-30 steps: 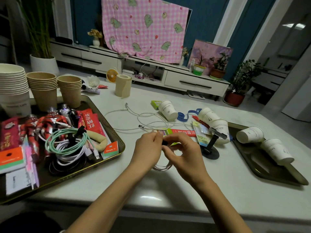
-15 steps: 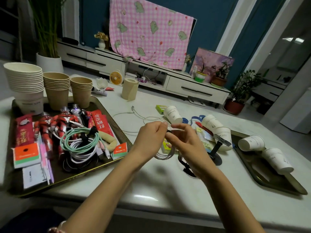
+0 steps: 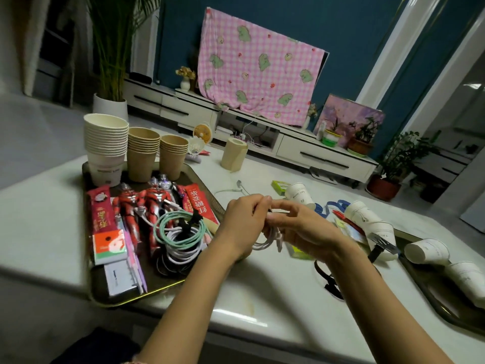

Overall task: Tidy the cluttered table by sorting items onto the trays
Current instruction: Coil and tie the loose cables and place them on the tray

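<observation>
While both hands are lifted over the middle of the desk (image 3: 262, 292), a white cable (image 3: 267, 243) hangs between them in a small bunch of loops. The left hand (image 3: 244, 222) pinches the top of the bunch with bent fingers, so its grip is tight on the cable. The right hand (image 3: 301, 227) holds the same bunch from the other side with its thumb and fingers curled round it, so that grip is tight on the cable too. One end with a plug dangles just under the hands. A thin white wire (image 3: 231, 190) lies on the desk behind the hands; I cannot tell if it is part of the same cable. Near the left hand sits the left tray (image 3: 110, 298). It holds a green cable coil (image 3: 168, 231) on top of other coils, red toy figures (image 3: 131, 214), red packets (image 3: 101, 214) and stacks of cups (image 3: 105, 143) at the back. A black strap (image 3: 325, 278) lies on the desk under the right wrist. White paper cups (image 3: 367, 219) lie tipped over on the desk beside the right hand. Farther right, the right tray (image 3: 430, 292) holds two more cups on their sides.
</observation>
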`<state>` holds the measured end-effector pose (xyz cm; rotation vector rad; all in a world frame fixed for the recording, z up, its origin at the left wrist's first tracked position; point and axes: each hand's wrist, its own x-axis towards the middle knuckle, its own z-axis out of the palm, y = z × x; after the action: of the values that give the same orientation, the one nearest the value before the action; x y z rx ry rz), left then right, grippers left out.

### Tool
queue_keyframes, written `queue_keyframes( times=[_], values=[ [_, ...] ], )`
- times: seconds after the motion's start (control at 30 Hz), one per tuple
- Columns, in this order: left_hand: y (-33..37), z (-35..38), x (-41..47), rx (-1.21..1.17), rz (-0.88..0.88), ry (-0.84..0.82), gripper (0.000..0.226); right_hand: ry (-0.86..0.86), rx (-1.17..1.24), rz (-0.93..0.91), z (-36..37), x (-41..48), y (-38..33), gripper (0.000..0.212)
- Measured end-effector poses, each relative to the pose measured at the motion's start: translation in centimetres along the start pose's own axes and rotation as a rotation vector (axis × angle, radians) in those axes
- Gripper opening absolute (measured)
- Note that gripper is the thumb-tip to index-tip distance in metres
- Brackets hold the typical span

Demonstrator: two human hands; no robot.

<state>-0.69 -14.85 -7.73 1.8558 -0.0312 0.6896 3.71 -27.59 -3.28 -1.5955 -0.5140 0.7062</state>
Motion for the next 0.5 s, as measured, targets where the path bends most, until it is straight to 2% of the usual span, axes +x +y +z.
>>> queue_keyframes(
  times=[0.1, 0.17, 0.23, 0.37, 0.5],
  values=[
    [-0.6, -1.9, 0.3, 0.003, -0.047, 0.044, 0.026, 0.058, 0.119, -0.037, 2.2, 1.8, 0.3, 0.029],
    [-0.8, -3.1, 0.6, 0.005, -0.114, 0.073, 0.022, 0.068, 0.175, -0.082, 3.9, 2.8, 0.5, 0.034],
    [-0.9, -4.7, 1.0, 0.022, -0.176, 0.118, 0.021, 0.081, 0.142, -0.147, 6.0, 3.8, 0.7, 0.033],
    [-0.8, -8.7, 1.3, 0.054, -0.208, 0.249, 0.035, 0.245, -0.061, -0.327, 9.9, 5.8, 0.8, 0.017],
    [-1.7, -10.8, 0.9, 0.144, -0.195, 0.358, 0.035, 0.311, -0.085, -0.304, 12.0, 8.6, 0.3, 0.012]
  ],
)
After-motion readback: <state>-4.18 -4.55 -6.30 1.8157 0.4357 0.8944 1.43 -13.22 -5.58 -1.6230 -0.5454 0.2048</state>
